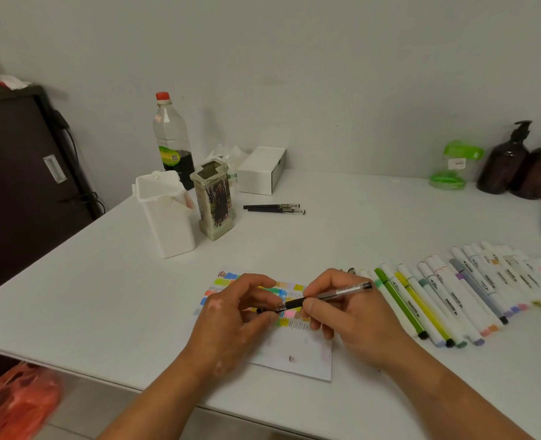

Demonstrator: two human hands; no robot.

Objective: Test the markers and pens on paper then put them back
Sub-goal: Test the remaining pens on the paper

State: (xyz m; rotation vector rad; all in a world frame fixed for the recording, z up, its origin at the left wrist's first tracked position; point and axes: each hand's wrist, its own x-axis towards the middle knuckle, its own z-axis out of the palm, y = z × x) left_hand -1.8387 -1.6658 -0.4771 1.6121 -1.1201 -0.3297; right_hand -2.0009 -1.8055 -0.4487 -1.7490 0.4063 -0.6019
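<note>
The right grip [351, 315] holds the pen [348, 289] by its barrel just above the paper [294, 347], long axis running leftward to the left grip [231, 312], which pinches its tip end.

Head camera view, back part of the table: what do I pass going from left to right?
white lidded container → patterned pen holder → white box → green container → two brown pump bottles. The tall bottle and the two black pens overlap others, so they are left out.
</note>
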